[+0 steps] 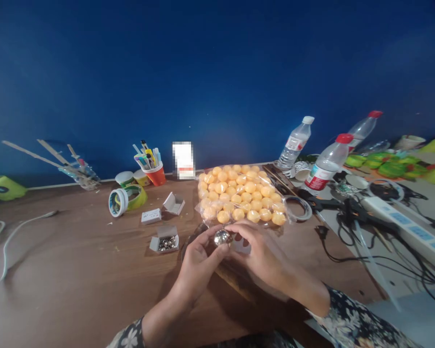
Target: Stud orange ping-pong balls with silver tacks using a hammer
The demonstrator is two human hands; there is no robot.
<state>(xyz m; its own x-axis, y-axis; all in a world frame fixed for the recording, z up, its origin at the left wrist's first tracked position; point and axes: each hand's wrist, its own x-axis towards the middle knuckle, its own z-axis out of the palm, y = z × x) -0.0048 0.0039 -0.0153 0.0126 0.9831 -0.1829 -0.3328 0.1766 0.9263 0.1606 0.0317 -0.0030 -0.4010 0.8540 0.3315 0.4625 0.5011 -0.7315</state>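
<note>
A small, round, shiny metallic-looking ball point(222, 237) is held between my hands. My left hand point(199, 258) closes on it, with the thumb in front and the fingers behind. From the other side, the curled fingers of my right hand point(259, 253) reach its top right edge; whether they pinch a small piece there is hidden. Below my hands lies a dark rounded piece with a brown edge point(235, 285), mostly covered. To the left stands a small open white box point(166, 241) full of tiny shiny metal pieces.
A clear bag of yellow-orange balls point(241, 193) lies just beyond my hands. Two more small boxes point(151, 216), tape rolls point(118, 203) and a cup of pens point(154, 171) are at left. Bottles point(326, 166), a power strip point(409, 227) and tangled cables crowd the right.
</note>
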